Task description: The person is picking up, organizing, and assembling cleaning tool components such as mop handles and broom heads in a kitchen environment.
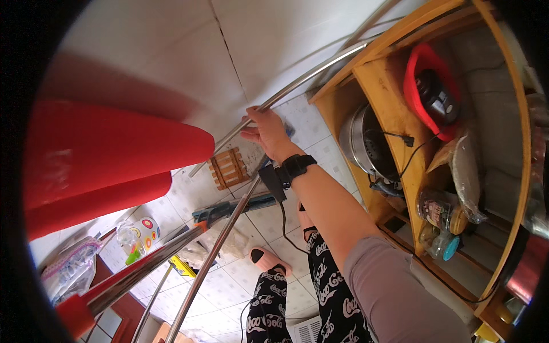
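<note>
My right hand [264, 130] reaches up from the lower right, its fingers closed around a shiny metal tube [311, 71]. The tube slants from the wooden shelf's top edge down toward the wall's foot. A black strap with a boxy device [280, 177] and a cable sits on my right wrist. Just below the hand, a second metal tube [220, 243] runs down to the lower edge. Left of it is a thicker metal tube [140, 266] with a red end. Large smooth red panels [114, 140] stand at the left. My left hand is not in view.
A yellow wooden shelf [380, 86] at the right holds a steel pot [366, 140], a red basin [412, 86] and jars [440, 214]. On the tiled floor are a small slatted wooden mat [227, 167], plastic bags [231, 243] and a dotted container [147, 230]. A pink slipper [269, 260] shows below.
</note>
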### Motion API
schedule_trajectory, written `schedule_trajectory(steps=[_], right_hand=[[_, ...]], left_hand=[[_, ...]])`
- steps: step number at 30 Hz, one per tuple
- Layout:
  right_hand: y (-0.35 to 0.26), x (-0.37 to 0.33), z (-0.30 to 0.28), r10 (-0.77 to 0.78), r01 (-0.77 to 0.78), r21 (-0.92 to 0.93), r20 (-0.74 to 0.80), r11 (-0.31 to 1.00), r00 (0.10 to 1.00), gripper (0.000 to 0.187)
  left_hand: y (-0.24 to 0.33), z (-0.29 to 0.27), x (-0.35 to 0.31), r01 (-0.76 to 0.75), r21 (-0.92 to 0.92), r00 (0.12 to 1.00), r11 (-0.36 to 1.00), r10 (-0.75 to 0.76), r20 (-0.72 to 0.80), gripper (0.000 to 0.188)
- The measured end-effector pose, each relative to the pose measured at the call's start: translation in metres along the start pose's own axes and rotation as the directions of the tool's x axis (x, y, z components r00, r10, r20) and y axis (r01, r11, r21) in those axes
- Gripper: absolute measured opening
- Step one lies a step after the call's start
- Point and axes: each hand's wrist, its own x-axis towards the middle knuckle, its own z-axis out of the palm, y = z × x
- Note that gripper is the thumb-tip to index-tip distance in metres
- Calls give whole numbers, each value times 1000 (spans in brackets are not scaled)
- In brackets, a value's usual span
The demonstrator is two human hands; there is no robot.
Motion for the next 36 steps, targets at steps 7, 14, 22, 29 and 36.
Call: schedule_trajectory(steps=[7, 14, 22, 29, 36], right_hand=[[-34, -39, 64, -33, 42, -112, 80, 993, 996, 19], [-37, -98, 146, 119, -140, 37, 338, 989, 933, 16], [-33, -150, 199, 349, -381, 31, 340, 924, 873, 22], [-41, -219, 241, -271, 716, -465, 705, 521, 655, 34], [-85, -306, 286, -471, 785, -586, 645, 201, 602, 45]], left_hand=[[40, -6, -44, 2, 19, 988, 1000, -5, 157, 24], [78, -28, -63, -8, 74, 980, 997, -7, 198, 28], [111, -36, -81, -63, 250, 966, 966, -4, 258, 33], [127, -46, -98, -128, 294, 950, 947, 32, 311, 26], [163, -47, -127, -262, 340, 824, 903, 26, 566, 26]])
